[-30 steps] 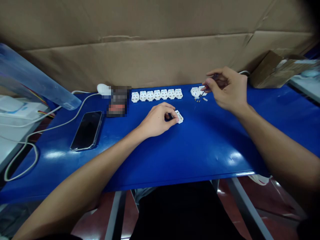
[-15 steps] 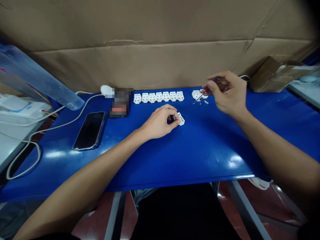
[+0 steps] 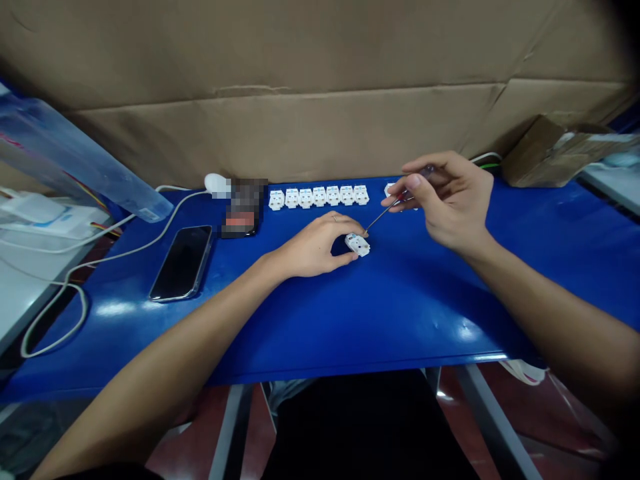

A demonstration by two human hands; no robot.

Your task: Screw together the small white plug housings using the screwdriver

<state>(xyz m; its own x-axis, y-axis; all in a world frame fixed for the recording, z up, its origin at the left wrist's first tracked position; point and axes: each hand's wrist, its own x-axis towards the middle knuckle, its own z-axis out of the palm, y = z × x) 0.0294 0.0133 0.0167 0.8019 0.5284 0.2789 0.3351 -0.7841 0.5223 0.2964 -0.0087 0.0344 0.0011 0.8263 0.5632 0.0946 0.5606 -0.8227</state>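
Between thumb and fingers, my left hand (image 3: 320, 247) grips a small white plastic socket module (image 3: 358, 245) low over the blue table. My right hand (image 3: 453, 197) is closed around the handle of a screwdriver (image 3: 385, 217). Its thin shaft slants down to the left, and the tip meets the module's upper right edge, near my left fingertips. Beyond my left hand stands a row of several similar white modules (image 3: 319, 196). Another white piece (image 3: 389, 191) lies partly hidden behind my right fingers.
A phone (image 3: 183, 263) lies on the left of the blue table (image 3: 310, 327), beside a white cable (image 3: 125, 257) and a pixelated dark item (image 3: 245, 207). A cardboard box (image 3: 540, 150) stands at the back right. Cardboard sheeting (image 3: 320, 133) rises along the back.
My right hand has brought the screwdriver tip from the small parts at the back to the module. In my left hand the module has turned, now showing its face with holes.
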